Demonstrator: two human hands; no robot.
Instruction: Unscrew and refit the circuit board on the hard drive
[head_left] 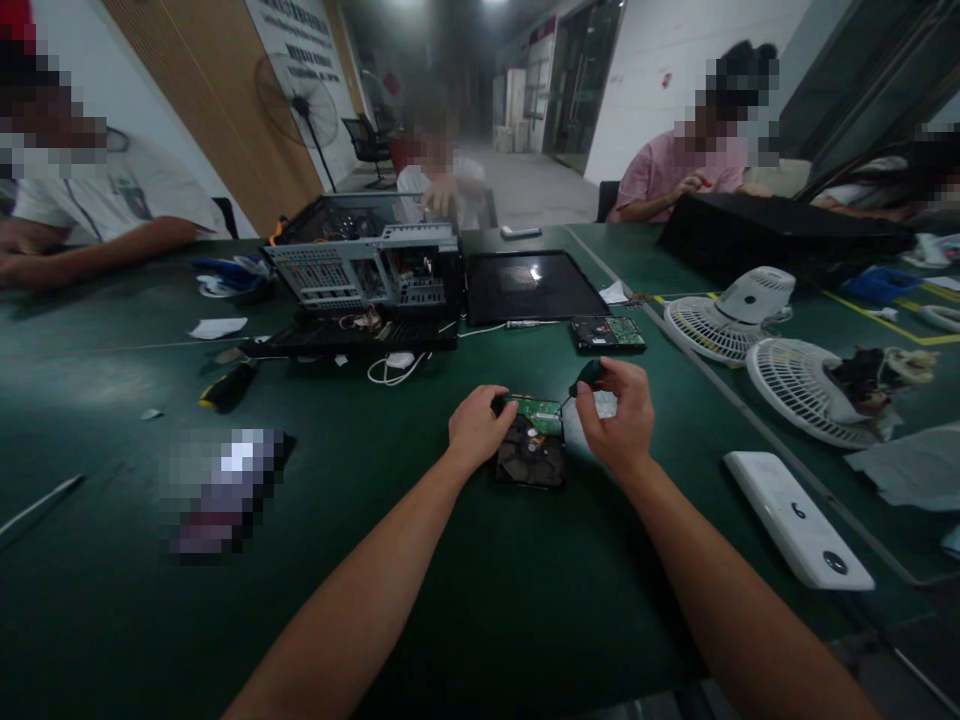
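Note:
A black hard drive (531, 450) with a green circuit board on top lies on the dark green table (480, 590) in front of me. My left hand (478, 427) grips the drive's left edge, fingers curled onto it. My right hand (615, 410) is closed on a small dark-handled screwdriver (587, 376), its tip pointing down toward the drive's right corner.
A second hard drive (607, 333), an open computer case (367, 265) and its black side panel (531, 285) lie further back. Fan grilles (799, 385), a white flat part (796, 518) and a black-yellow tool (227, 386) are nearby. Other people sit around the table.

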